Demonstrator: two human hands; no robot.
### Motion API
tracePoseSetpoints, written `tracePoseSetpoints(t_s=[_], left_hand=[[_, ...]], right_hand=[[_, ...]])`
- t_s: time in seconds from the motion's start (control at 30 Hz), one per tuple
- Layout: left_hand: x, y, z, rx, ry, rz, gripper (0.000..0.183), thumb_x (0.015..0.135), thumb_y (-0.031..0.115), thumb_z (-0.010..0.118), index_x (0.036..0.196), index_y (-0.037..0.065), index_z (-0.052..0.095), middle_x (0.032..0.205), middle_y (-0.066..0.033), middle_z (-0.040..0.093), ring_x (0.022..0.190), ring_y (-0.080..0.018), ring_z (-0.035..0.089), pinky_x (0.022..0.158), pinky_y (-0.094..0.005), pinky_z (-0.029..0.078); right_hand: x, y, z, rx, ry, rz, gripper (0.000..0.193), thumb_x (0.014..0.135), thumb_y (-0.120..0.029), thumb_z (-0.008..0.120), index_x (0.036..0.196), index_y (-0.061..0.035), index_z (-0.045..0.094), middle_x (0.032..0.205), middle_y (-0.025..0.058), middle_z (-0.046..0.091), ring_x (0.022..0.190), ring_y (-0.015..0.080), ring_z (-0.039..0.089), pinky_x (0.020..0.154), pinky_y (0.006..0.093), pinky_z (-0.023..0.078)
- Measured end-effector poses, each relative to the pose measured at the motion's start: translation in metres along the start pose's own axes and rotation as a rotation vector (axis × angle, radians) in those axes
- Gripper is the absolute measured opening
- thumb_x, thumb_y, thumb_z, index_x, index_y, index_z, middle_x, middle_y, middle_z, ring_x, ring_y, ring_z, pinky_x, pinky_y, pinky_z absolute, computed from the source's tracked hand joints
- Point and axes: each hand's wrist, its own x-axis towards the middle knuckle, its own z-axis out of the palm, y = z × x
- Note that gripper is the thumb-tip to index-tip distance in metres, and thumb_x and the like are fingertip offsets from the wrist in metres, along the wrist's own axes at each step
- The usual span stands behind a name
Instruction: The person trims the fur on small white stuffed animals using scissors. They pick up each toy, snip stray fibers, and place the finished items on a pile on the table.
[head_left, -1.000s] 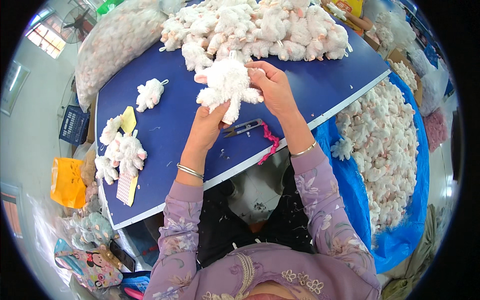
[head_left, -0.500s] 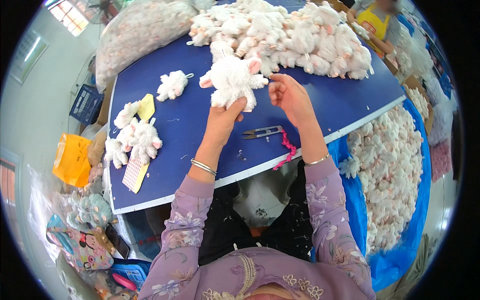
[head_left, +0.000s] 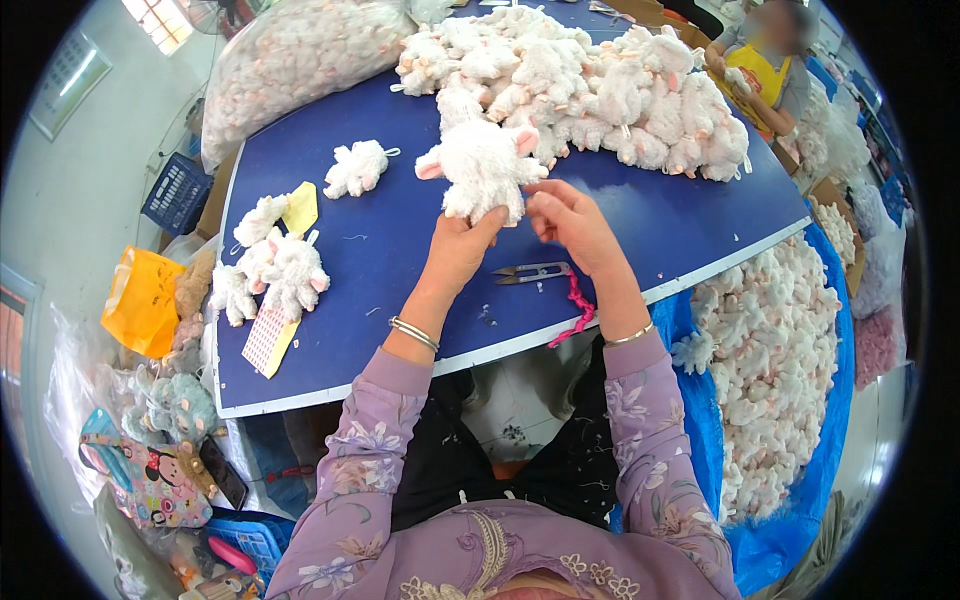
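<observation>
A fluffy white plush toy with pink ears is held over the blue table by my left hand, which is closed on its lower end. My right hand is at the toy's right side, fingers bent and apart, fingertips close to its stubby limb; whether they touch it is unclear. Below the hands lie thread snips with a pink braided cord on the handle. Further left are a single plush toy and a small group of them.
A big heap of white plush toys covers the table's far side, beside a full clear bag. Cards lie at left. At right stands a blue-lined container full of white plush pieces. A co-worker in a yellow apron is far right.
My right hand has come in closer to the toy and its fingers have curled more. My left hand still grips the toy. The whole view has shifted slightly.
</observation>
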Motion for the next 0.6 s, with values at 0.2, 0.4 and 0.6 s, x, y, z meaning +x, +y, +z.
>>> tracePoseSetpoints(t_s=[0.2,0.4,0.6], left_hand=[[-0.01,0.002,0.007,0.071,-0.242,-0.182,0.024,0.09,0.018,0.06,0.11,0.004,0.058,0.086,0.0003,0.06,0.068,-0.0067,0.053,0.057,-0.0234,0.044],[0.015,0.011,-0.045,0.355,-0.202,0.108,0.038,0.085,0.012,0.065,0.12,0.003,0.056,0.107,-0.0052,0.063,0.099,-0.0131,0.058,0.089,-0.0285,0.046],[0.079,-0.008,-0.178,0.945,0.685,0.37,0.042,0.077,0.02,0.064,0.114,0.0,0.06,0.115,-0.021,0.06,0.107,-0.032,0.057,0.094,-0.0393,0.044]], right_hand=[[-0.006,0.0,0.027,-0.009,0.019,-0.084,0.022,0.086,-0.013,0.066,0.103,0.0002,0.064,0.081,0.0038,0.063,0.064,0.0081,0.056,0.054,0.0221,0.044],[-0.024,-0.047,-0.046,0.71,0.197,-0.483,0.061,0.086,-0.034,0.067,0.133,-0.005,0.043,0.115,0.0056,0.057,0.081,0.0136,0.055,0.068,0.0269,0.044],[-0.02,-0.06,-0.044,0.374,-0.098,-0.376,0.06,0.089,-0.039,0.061,0.132,-0.0008,0.045,0.101,0.0062,0.062,0.068,0.0091,0.047,0.061,0.0236,0.039]])
